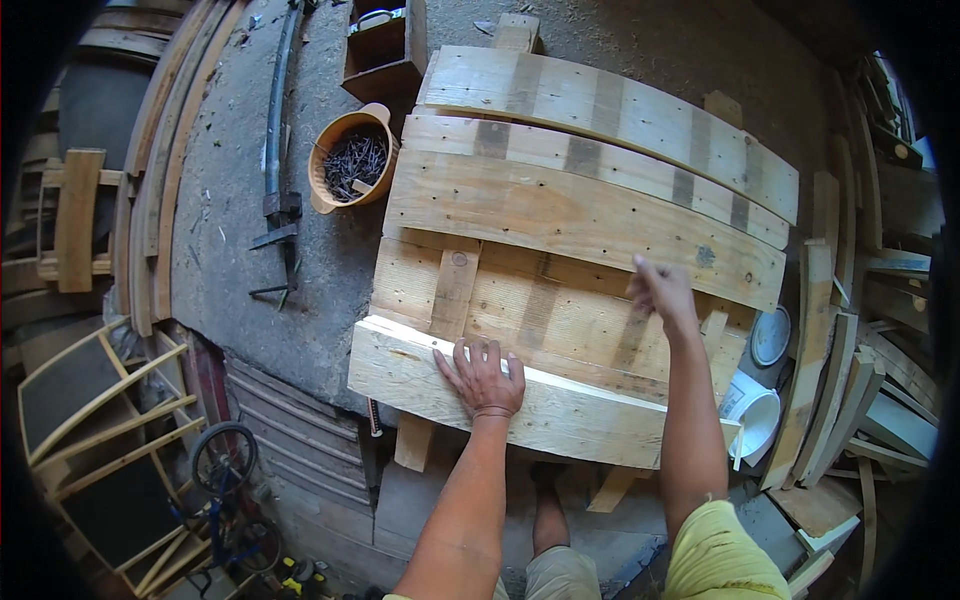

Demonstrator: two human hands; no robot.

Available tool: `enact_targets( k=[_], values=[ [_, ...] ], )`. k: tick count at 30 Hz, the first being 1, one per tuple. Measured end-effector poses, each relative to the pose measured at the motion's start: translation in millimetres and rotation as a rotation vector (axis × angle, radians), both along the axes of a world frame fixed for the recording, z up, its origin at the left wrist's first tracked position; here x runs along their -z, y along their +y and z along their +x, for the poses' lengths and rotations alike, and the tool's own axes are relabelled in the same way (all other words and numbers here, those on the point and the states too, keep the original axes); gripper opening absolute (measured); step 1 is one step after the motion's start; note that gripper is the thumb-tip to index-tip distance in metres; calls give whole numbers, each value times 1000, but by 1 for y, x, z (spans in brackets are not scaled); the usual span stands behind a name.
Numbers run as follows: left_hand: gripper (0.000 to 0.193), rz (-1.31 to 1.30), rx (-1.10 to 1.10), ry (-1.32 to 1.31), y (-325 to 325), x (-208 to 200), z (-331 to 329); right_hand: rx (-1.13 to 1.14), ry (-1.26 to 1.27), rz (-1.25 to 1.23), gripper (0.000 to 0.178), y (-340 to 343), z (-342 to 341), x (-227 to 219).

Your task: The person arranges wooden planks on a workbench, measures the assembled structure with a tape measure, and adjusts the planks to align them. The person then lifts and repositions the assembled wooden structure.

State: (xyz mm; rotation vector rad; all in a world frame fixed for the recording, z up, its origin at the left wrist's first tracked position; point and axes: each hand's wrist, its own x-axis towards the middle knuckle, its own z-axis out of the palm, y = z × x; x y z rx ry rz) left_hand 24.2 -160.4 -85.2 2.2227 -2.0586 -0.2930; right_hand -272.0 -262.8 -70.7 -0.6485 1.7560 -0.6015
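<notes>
A slatted wooden panel made of pale planks point(590, 215) lies before me, with gaps between some boards. Along its near edge runs a rough light plank point(570, 415). My left hand point(480, 380) rests on this plank, fingers spread over its upper edge. Above the panel's right half, beside the middle plank's near edge, is my right hand point(662, 292). Its fingers are curled together, and whatever they might hold is too small to make out. Dark nail heads dot several planks.
An orange tub of nails point(353, 165) stands left of the panel, near a wooden box point(385, 50) and a long metal bar clamp point(278, 150). A white bucket point(752, 412) sits at the right beside stacked lumber point(835, 370). A small bicycle point(225, 460) is at lower left.
</notes>
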Motion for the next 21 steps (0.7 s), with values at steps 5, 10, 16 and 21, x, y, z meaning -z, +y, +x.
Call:
enact_targets(
  k=[5, 10, 16, 21],
  values=[
    [39, 24, 11, 7, 2, 2, -12, -341, 895, -756, 42, -103, -8, 8],
    [39, 28, 3, 7, 1, 1, -9, -638, 1125, -582, 66, -149, 2, 20],
    [37, 17, 12, -9, 1, 0, -7, -584, 1107, -516, 78, -150, -4, 21],
    [36, -6, 0, 22, 0, 2, -7, -563, 1082, -529, 68, -148, -27, 21]
  ],
)
